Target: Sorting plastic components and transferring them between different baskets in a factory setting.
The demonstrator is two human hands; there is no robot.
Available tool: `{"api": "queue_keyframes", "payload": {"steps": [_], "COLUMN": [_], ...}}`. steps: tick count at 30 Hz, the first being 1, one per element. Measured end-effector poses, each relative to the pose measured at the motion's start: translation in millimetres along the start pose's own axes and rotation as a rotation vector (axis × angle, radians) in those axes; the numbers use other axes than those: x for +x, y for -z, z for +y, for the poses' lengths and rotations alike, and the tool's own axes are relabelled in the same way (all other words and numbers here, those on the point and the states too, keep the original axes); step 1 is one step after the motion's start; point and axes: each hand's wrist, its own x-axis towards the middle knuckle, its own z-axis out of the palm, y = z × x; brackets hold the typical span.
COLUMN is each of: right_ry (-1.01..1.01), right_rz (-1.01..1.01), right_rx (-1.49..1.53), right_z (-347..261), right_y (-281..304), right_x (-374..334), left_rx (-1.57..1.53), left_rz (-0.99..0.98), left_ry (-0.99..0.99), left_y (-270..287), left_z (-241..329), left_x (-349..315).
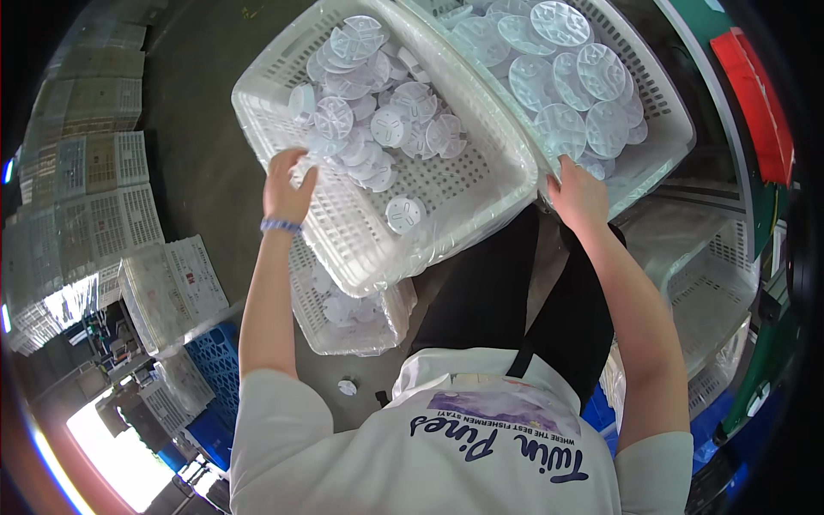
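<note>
A white perforated basket (463, 236) lined with clear plastic film stands in front of me, with a heap of round white plastic discs (390, 127) inside. One disc (404, 215) lies apart from the heap near the basket's front corner. My left hand (289, 190), wearing a beaded bracelet, is at the basket's left rim, its fingers bent over the edge. To the right is a second lined basket (657, 167) holding larger translucent discs (562, 77). My right hand (578, 193) has its fingers curled on that basket's near-left corner, beside the first basket; its fingertips are partly hidden.
A smaller lined basket (360, 342) with more discs sits lower, under the left basket. A loose white piece (347, 387) lies on the floor. Stacked crates (86, 202) stand at left, a blue pallet (213, 365) near them. At right are a red bin (755, 103) and white basket (712, 292).
</note>
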Motion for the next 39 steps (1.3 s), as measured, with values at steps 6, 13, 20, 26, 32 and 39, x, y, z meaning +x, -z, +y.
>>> {"api": "queue_keyframes", "payload": {"steps": [6,13,20,26,32,39], "right_ry": [-0.023,0.02,0.035,0.045,0.015,0.036], "right_rz": [-0.034,0.001,0.019,0.043,-0.015,0.024], "right_rx": [0.007,0.056,0.074,0.088,0.073,0.076], "right_z": [-2,0,2,3,0,3], "right_y": [2,2,-1,-2,3,1], "right_x": [1,4,4,2,3,2], "left_rx": [0.557,1.119,0.952,0.995,1.046,0.657], "left_rz": [-0.252,-0.307,-0.331,-0.38,-0.186,-0.268], "left_ry": [0.415,0.082,0.214,0.116,-0.387,-0.137], "left_y": [-118,-139,-131,-128,-134,-129], "left_z": [-27,-60,-74,-75,-81,-54], "left_x": [92,106,97,102,127,125]}}
